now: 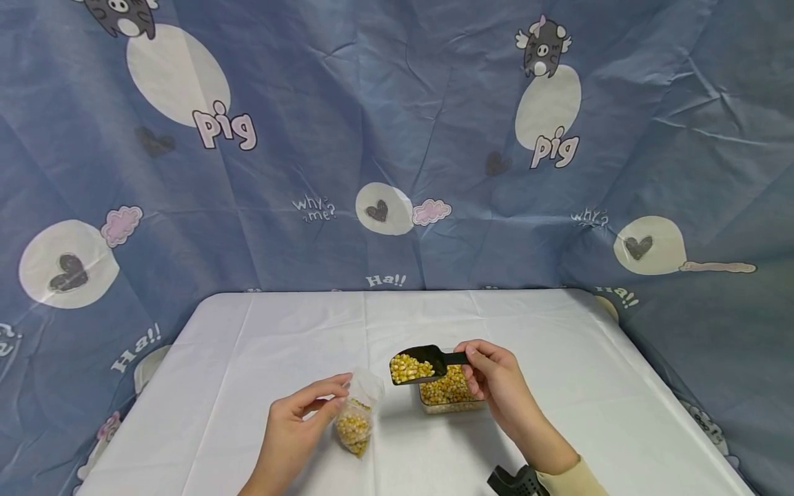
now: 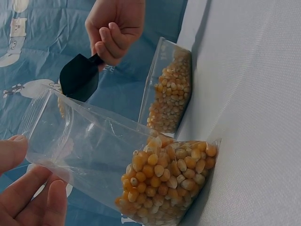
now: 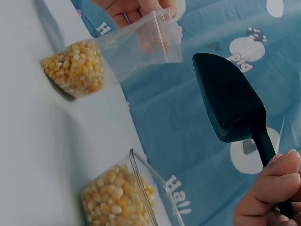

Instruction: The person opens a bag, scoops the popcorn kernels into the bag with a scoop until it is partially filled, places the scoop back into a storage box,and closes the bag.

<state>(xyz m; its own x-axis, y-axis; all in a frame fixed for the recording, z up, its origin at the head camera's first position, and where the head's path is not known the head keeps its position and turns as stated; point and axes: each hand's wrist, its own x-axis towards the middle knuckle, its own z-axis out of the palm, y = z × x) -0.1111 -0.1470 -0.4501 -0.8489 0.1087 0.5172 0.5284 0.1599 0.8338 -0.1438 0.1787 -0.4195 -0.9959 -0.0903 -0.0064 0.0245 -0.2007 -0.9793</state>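
Observation:
My right hand point(image 1: 496, 379) grips the handle of a black scoop point(image 3: 230, 99) heaped with yellow corn kernels point(image 1: 411, 368). The scoop is raised between the bag and the tub, its front pointing left toward the bag's mouth. With thumb and fingers my left hand point(image 1: 304, 420) pinches the top edge of a clear zip bag point(image 2: 99, 122). Kernels fill the lower part of that bag point(image 3: 75, 68), which stands upright on the table. Below and behind the scoop, a clear rectangular tub point(image 1: 455, 408) holds more corn kernels point(image 2: 171, 94).
A white cloth covers the table point(image 1: 260, 344). Behind it hangs a blue printed curtain point(image 1: 397, 138). A black strap device point(image 1: 517, 481) is on the right wrist, by a beige sleeve point(image 1: 571, 479).

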